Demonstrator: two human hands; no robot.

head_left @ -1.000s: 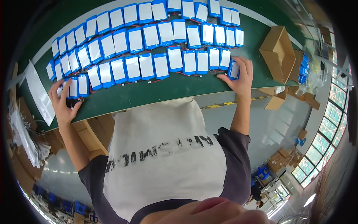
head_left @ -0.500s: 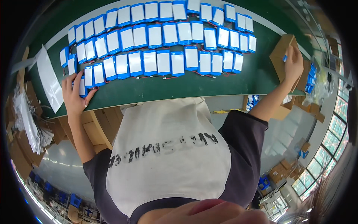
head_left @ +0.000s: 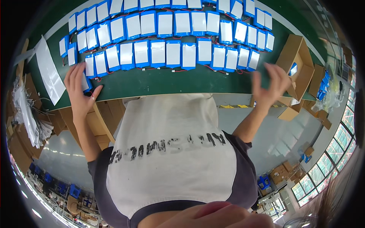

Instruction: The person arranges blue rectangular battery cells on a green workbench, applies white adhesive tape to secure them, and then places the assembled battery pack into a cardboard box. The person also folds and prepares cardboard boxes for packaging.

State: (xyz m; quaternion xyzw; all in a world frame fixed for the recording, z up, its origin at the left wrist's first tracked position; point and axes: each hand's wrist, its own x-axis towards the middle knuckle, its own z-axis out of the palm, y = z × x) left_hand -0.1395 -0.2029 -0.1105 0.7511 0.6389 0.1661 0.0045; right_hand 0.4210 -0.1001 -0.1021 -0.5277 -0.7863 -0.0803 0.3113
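Blue-edged battery packs (head_left: 173, 53) with white faces and thin red leads are lying in rows across the green table (head_left: 167, 81). The left hand (head_left: 78, 89) is resting flat on the packs at the near row's left end, mostly covering one pack. The right hand (head_left: 270, 84) is hovering open and empty near the cardboard box (head_left: 298, 66), its fingers blurring.
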